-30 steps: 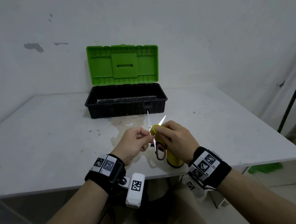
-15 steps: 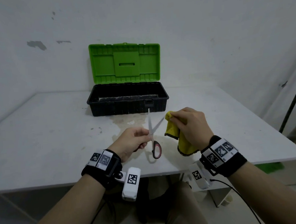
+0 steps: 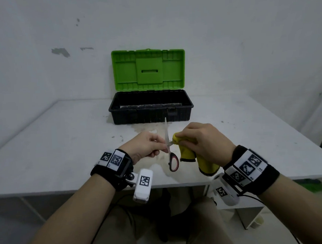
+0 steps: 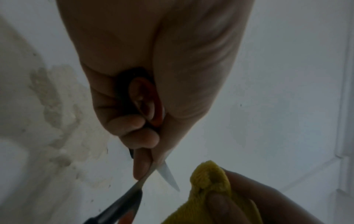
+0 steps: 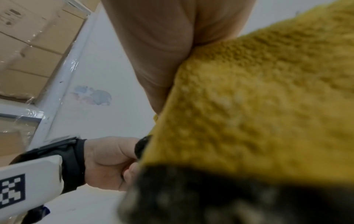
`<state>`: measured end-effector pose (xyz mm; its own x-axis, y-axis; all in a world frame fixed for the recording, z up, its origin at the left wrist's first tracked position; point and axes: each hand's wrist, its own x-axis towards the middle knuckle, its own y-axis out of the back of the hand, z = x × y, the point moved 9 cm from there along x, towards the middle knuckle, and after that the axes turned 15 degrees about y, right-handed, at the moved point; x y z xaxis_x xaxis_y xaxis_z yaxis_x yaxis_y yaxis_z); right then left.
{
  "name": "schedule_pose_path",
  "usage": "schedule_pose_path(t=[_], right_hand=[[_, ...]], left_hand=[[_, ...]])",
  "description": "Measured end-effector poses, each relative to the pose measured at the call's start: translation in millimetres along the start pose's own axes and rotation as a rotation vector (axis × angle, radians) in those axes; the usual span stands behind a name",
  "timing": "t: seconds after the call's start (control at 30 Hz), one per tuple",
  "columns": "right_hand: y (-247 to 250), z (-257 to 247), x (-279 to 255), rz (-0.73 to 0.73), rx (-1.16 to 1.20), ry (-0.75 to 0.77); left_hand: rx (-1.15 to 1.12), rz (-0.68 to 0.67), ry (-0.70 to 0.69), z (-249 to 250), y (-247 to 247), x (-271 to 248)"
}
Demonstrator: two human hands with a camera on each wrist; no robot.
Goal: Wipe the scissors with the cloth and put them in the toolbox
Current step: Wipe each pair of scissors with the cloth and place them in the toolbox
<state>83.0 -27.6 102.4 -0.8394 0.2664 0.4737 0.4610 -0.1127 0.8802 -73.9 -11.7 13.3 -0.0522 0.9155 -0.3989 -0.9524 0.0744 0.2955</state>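
Note:
Black and red handled scissors [image 3: 171, 155] are held open above the table's front part, one blade pointing up toward the toolbox. My left hand [image 3: 148, 147] grips them at the pivot and one handle loop [image 4: 147, 104]. My right hand [image 3: 201, 142] pinches a bunched yellow cloth [image 3: 188, 152] around the other blade, close to the pivot. In the left wrist view a bare blade tip [image 4: 168, 177] shows beside the cloth [image 4: 210, 178]. The cloth [image 5: 249, 106] fills most of the right wrist view. The toolbox [image 3: 151, 111] is black with an upright green lid [image 3: 148, 69], open behind the hands.
The white table [image 3: 54, 147] has a pale stain [image 3: 147, 129] in front of the toolbox. A white wall stands right behind it. The table's front edge runs just under my wrists. Cardboard boxes [image 5: 28, 45] appear in the right wrist view.
My right hand slid the cloth out to the blade's tip, then came back in to the blade's base near the pivot. The left hand kept its grip on the scissors.

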Motion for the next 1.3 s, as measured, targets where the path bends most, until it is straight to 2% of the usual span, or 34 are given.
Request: schedule_pose_path(t=[0.23, 0.5, 0.6, 0.73, 0.8, 0.9, 0.97, 1.13, 1.3], right_hand=[[-14, -9, 18, -0.132, -0.023, 0.055], [-28, -1, 19, -0.194, -0.018, 0.017], [-21, 18, 22, -0.148, -0.053, -0.08], [3, 45, 22, -0.01, -0.077, -0.21], [5, 35, 22, -0.031, -0.05, -0.154], [-12, 5, 20, -0.153, 0.033, -0.025], [-23, -1, 19, -0.177, 0.061, -0.016], [-26, 16, 21, -0.129, 0.009, -0.064], [-6, 56, 21, 0.013, -0.046, -0.25]], left_hand=[[0.032, -0.074, -0.03, 7, -4, -8], [0.101, -0.027, -0.162, 14, -6, -9], [0.069, -0.039, -0.162, 13, -7, -9], [0.031, -0.053, -0.119, 8, -8, -7], [0.013, -0.048, -0.103, 7, -5, -6], [0.035, -0.037, -0.117, 8, -2, -5], [0.079, -0.017, -0.154, 11, -4, -6], [0.093, 0.042, -0.234, 15, -6, -8], [0.055, 0.016, -0.146, 6, -9, -3]])
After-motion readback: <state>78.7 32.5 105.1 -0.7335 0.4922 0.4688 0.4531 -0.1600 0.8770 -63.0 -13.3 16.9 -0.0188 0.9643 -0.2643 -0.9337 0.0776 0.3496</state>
